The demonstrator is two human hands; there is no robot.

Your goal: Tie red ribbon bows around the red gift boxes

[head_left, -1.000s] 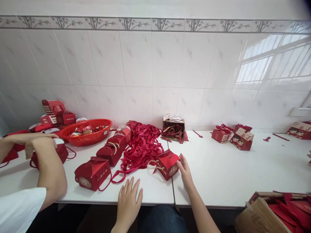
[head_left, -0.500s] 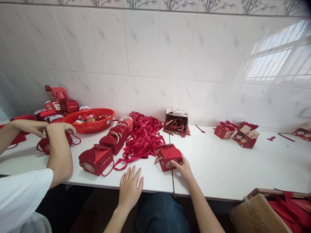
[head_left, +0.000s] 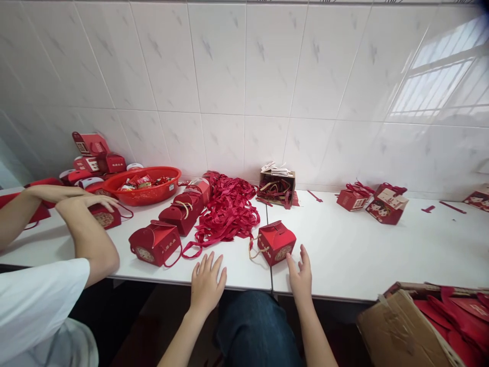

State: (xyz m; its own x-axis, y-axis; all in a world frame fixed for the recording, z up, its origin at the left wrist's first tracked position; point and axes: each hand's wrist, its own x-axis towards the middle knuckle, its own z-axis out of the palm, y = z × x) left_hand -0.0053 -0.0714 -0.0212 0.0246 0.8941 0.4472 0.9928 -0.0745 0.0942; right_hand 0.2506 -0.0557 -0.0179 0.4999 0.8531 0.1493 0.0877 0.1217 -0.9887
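My left hand lies flat with spread fingers at the front edge of the white table, holding nothing. Just right of a red gift box, my right hand is open, its thumb close to the box's lower corner; whether they touch I cannot tell. A tan twisted cord handle hangs at that box's left side. Left of my left hand sits another red gift box with a red ribbon handle. Behind, a heap of crimson ribbons spreads beside a red box with a tan cord.
A red plastic basin of wrapped sweets stands at the left, near a co-worker's arms. An open carton of ribbon strips rests against the wall. Two bow-tied boxes stand right. A cardboard carton is at lower right.
My right hand has let go of the red gift box and moved slightly right. The box has turned and shifted right. The co-worker's hands have changed position over their box.
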